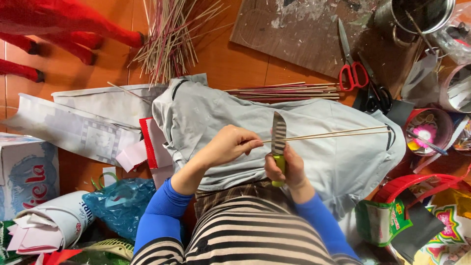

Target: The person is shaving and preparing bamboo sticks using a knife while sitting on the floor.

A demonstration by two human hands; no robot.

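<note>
In the middle of the frame I see my left hand pinching thin sticks at their end. My right hand is wrapped tight around a green-handled knife, blade up, touching the sticks. A grey cloth lies under them. Red scissors sit upper right, and a heap of sticks lies at the top.
</note>
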